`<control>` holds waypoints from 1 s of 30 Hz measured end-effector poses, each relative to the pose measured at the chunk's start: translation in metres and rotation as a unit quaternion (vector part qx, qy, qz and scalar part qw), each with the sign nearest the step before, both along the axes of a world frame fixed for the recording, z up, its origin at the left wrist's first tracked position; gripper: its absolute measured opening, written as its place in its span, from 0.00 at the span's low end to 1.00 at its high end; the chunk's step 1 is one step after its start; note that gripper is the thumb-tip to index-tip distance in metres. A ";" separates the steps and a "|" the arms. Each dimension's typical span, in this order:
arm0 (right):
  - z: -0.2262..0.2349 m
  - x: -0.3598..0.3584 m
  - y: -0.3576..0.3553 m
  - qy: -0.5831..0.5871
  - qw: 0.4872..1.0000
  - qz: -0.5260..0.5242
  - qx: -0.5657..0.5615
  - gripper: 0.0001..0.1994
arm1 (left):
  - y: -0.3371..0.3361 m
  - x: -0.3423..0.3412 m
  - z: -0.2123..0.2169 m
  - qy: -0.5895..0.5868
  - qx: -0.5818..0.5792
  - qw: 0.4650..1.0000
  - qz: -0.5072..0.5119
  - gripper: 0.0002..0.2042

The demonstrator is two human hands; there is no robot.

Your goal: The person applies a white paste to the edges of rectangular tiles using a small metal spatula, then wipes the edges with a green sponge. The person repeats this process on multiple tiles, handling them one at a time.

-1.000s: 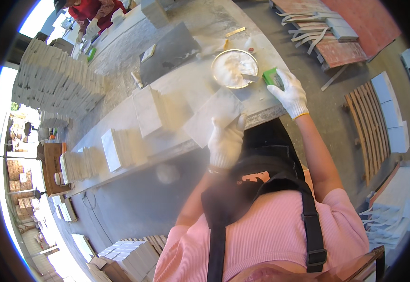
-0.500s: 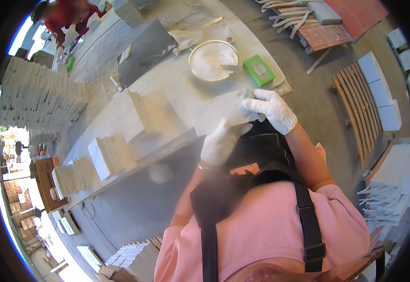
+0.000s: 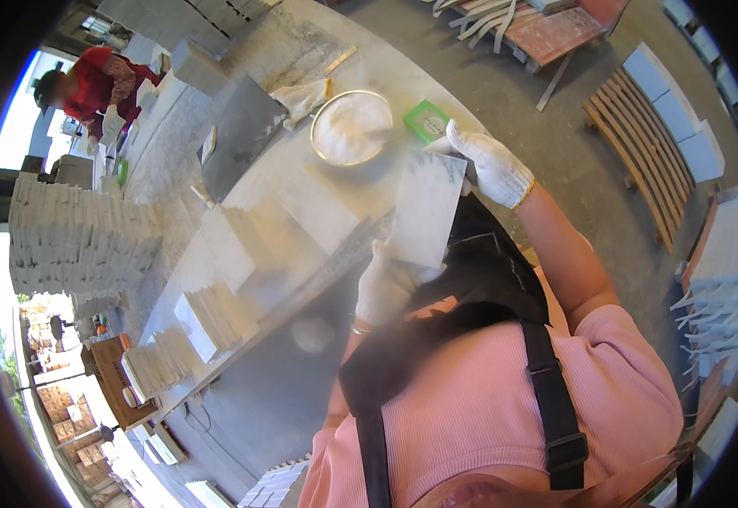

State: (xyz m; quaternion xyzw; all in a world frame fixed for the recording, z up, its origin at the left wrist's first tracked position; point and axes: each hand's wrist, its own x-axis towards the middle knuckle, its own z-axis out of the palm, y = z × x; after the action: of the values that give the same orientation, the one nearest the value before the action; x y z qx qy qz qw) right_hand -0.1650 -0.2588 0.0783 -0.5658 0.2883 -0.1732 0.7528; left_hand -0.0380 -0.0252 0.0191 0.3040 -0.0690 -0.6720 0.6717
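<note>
My left hand [image 3: 384, 286], in a white glove, grips the lower end of a pale grey-white rectangular tile [image 3: 428, 207] in front of my apron. The tile is tilted up, its broad face showing. My right hand [image 3: 492, 165], also gloved, is closed at the tile's upper right edge, thumb on top. A small pale piece shows by that thumb; I cannot make out what it is. Beyond the tile, a gold-rimmed round bowl [image 3: 352, 127] of white powder stands on the table, with a green box [image 3: 426, 121] to its right.
Another pale tile [image 3: 318, 207] lies on the dusty table [image 3: 288, 173]. Stacks of tiles [image 3: 204, 317] line its near edge, and a tall stack [image 3: 72, 241] rises at left. A dark slab [image 3: 242, 140] and a cloth glove [image 3: 301, 100] lie farther back. A co-worker [image 3: 102, 89] in red is far left.
The tile has turned from lying lengthwise across to standing more upright, its face toward me. My right hand has shifted slightly up to its top edge. The whole view has swung a little.
</note>
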 end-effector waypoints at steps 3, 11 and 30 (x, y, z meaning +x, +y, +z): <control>-0.004 -0.001 0.001 -0.044 0.998 0.004 0.039 0.42 | -0.002 0.000 -0.003 0.002 -0.025 1.000 -0.001 0.38; -0.004 -0.003 0.000 -0.068 0.995 0.008 0.067 0.46 | -0.001 0.002 -0.004 0.017 -0.009 1.000 -0.006 0.38; -0.019 0.033 0.045 -0.083 0.968 0.192 0.137 0.52 | 0.065 0.031 0.001 -0.083 -0.018 0.976 0.202 0.38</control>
State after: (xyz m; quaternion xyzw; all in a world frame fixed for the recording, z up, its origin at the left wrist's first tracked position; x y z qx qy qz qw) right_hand -0.1319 -0.2133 0.0589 -0.4853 0.1319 -0.0308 0.8638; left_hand -0.0068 0.0399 0.0199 0.3543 -0.0735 -0.4939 0.7907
